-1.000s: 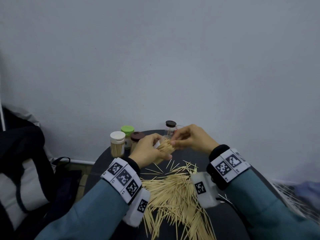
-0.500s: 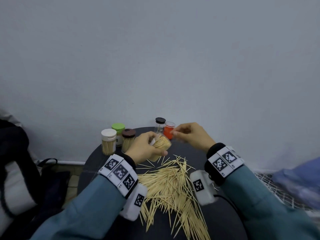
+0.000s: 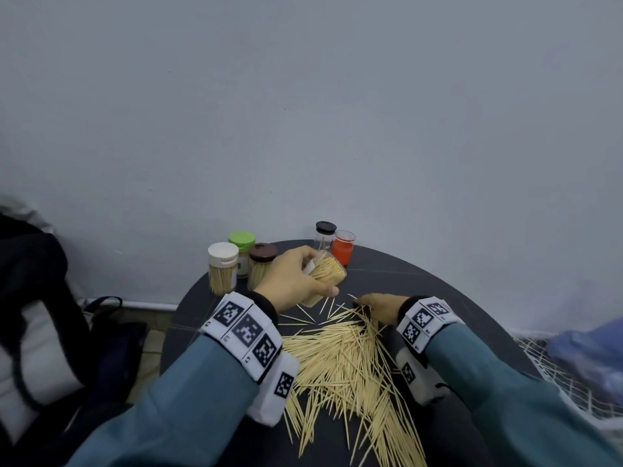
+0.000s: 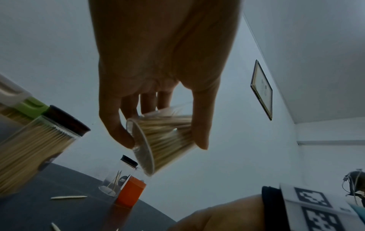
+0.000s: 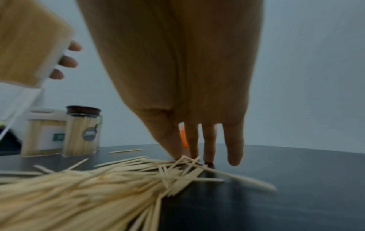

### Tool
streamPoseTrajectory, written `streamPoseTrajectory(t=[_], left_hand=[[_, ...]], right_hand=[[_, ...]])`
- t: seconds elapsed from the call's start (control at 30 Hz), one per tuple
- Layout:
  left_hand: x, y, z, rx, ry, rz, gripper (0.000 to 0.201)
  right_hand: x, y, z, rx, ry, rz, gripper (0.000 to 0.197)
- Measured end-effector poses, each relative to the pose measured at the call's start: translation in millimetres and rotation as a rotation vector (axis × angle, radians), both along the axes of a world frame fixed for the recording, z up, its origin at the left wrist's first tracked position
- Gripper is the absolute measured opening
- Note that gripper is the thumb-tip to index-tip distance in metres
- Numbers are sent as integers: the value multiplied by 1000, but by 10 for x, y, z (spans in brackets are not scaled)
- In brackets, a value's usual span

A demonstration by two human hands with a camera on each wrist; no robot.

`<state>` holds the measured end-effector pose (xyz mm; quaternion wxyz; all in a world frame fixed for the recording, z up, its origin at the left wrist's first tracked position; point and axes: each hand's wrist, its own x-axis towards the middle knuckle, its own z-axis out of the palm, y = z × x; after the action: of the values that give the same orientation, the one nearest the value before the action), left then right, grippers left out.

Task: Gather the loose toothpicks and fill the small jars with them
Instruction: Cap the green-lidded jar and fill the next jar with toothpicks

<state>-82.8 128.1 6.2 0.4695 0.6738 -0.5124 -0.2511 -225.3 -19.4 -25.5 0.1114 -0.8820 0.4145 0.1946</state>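
My left hand [image 3: 318, 278] grips a clear lidless jar [image 3: 332, 269] packed with toothpicks and holds it tilted above the round dark table [image 3: 438, 298]. In the left wrist view, thumb and fingers [image 4: 164, 141] wrap that jar [image 4: 169, 129]. The right hand [image 3: 362, 301] reaches down to the far end of the loose toothpick pile [image 3: 347, 362]. In the right wrist view its straight fingers [image 5: 197, 156] touch the crossed toothpicks [image 5: 88, 187] there. A black-lidded clear jar [image 3: 325, 234] with only a few toothpicks stands at the back.
Three filled jars stand at the table's back left: white lid [image 3: 222, 267], green lid [image 3: 241, 239], brown lid [image 3: 262, 264]. An orange container [image 3: 343, 251] sits beside the black-lidded jar. A dark bag [image 3: 33, 315] lies left of the table, white mesh [image 3: 556, 365] to its right.
The right hand has left the mouth of the held jar and dropped to the far end of the pile. The left hand still holds the jar, slightly lower.
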Motion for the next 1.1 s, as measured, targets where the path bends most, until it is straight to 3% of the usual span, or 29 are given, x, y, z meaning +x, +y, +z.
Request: streamPoseTrajectory(t=[0.2, 0.4, 0.47, 0.57, 0.67, 0.9, 1.1], left_hand=[[-34, -35, -1, 16, -18, -10, 45], [-76, -92, -1, 53, -19, 4, 57], [-83, -92, -15, 60, -20, 6, 56], [-85, -88, -26, 72, -25, -2, 52], [-79, -82, -19, 71, -34, -4, 50], [-53, -64, 0, 70, -33, -21, 47], [22, -71, 13, 62, -15, 0, 48]], right_hand=[[-114, 131, 26, -135, 46, 122, 37], [-304, 242, 107, -110, -40, 244, 36], [-338, 248, 105, -150, -106, 253, 42], [-355, 318, 89, -28, -208, 256, 67], [-311, 441, 71, 24, -132, 339, 78], [-217, 518, 20, -174, -88, 472, 44], [-169, 492, 23, -228, -90, 551, 34]])
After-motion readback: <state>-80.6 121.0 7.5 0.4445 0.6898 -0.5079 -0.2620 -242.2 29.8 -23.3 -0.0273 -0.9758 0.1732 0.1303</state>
